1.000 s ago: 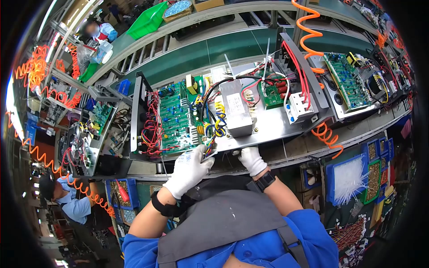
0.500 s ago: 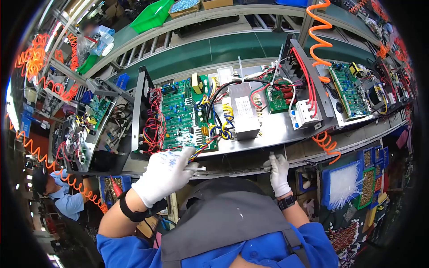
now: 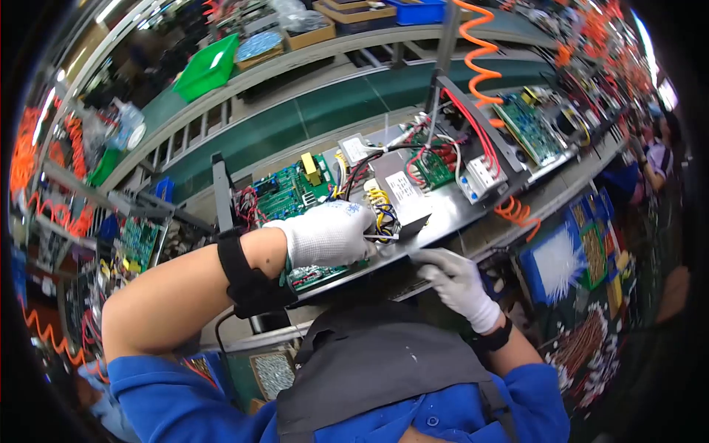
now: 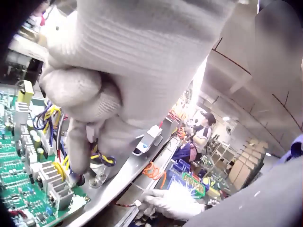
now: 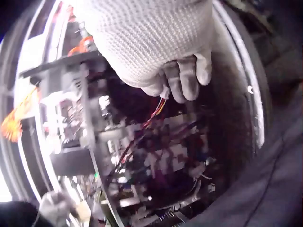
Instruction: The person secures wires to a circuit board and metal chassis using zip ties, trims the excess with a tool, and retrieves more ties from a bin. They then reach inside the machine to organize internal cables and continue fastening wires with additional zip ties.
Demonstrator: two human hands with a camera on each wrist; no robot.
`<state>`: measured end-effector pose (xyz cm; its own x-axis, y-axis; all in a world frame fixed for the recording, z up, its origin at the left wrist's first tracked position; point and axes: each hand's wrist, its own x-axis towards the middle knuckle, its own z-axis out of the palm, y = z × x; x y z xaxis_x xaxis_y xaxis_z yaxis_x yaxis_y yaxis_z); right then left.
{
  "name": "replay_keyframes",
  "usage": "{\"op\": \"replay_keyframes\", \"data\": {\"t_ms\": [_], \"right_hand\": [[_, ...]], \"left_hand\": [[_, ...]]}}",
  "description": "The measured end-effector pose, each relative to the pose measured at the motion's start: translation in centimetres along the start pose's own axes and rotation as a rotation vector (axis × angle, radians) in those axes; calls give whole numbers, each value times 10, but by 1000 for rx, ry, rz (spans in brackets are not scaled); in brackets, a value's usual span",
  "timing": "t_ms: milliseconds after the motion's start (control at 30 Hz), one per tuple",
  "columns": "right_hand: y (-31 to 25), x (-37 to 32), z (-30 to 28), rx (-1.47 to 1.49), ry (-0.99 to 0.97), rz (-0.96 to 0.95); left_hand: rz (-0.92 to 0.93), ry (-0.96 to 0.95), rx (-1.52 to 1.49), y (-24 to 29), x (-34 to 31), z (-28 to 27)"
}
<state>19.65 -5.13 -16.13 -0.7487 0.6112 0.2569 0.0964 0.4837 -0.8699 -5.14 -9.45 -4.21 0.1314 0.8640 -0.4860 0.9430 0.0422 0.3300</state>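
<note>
My gloved left hand [image 3: 329, 232] reaches over the near part of the green circuit board [image 3: 284, 196], fingers curled. It holds a thin white strip [image 3: 380, 237] beside yellow and blue wires [image 3: 380, 209], just left of the grey transformer block [image 3: 405, 198]. In the left wrist view, the curled fingers [image 4: 80, 94] hang close over the metal chassis edge. My gloved right hand [image 3: 458, 284] is below the chassis's front edge. In the right wrist view it pinches a small white wire connector [image 5: 164, 91], from which red and yellow wires [image 5: 154, 115] trail down.
A white breaker block [image 3: 484, 177] sits at the chassis's right end, by a coiled orange hose [image 3: 517, 210]. More chassis stand left and right along the line. Blue bins [image 3: 543, 258] with white strips and small parts are at right; a green bin [image 3: 208, 68] stands behind.
My left hand has moved from the front edge inward and rightward, over the board. My right hand has turned toward the chassis edge. The head view has swung, tilting the scene.
</note>
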Motion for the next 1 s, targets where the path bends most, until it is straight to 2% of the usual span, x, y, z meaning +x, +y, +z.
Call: {"op": "replay_keyframes", "data": {"t_ms": [33, 67, 133, 200, 267, 300, 333, 400, 467, 500, 533, 600, 633, 667, 733, 767, 800, 867, 900, 933, 1000], "right_hand": [[-8, 12, 16, -131, 34, -146], [-7, 19, 33, -171, 14, -152], [-9, 23, 56, 145, -139, 108], [7, 24, 80, 183, 4, 76], [3, 21, 95, 228, 142, 53], [-9, 19, 94, 49, 228, -11], [-14, 17, 94, -134, 307, -69], [0, 1, 106, -108, 415, 93], [-8, 4, 103, -256, 319, 501], [-1, 4, 107, -501, 364, 350], [-8, 12, 103, -511, 376, 356], [-26, 41, 95, -509, 217, 611], [-27, 47, 99, -473, 267, 567], [-30, 53, 101, -378, 272, 607], [-24, 58, 114, -376, 383, 504], [-13, 59, 123, -224, 484, 416], [-11, 60, 124, -203, 506, 350], [-8, 62, 129, -137, 512, 429], [-10, 62, 129, -135, 473, 519], [-5, 59, 130, -173, 444, 499], [-2, 55, 124, -271, 494, 112]], "left_hand": [[47, -43, -22, -3, 5, 5], [91, -90, -41, -5, 8, 7], [123, -101, 7, -8, 9, 8], [218, -109, -56, -21, 10, 8], [238, -169, -32, -23, 10, 1], [235, -196, -36, -24, 10, -4], [250, -71, 12, -29, 10, -16], [289, 224, 86, -54, 23, -46], [216, 225, 120, -77, 51, -66], [240, 128, 85, -88, 65, -67], [265, 38, 50, -94, 77, -66], [335, -104, 129, -98, 96, -58], [553, -112, 249, -113, 114, -49], [732, -131, 186, -122, 121, -41], [424, -416, -52, -116, 116, -38], [473, -406, -172, -113, 108, -40], [471, -408, -174, -111, 103, -38], [379, -414, -376, -111, 99, -37], [367, -410, -333, -116, 105, -34], [352, -394, -328, -120, 109, -31], [352, -335, -308, -126, 118, -24]]}}
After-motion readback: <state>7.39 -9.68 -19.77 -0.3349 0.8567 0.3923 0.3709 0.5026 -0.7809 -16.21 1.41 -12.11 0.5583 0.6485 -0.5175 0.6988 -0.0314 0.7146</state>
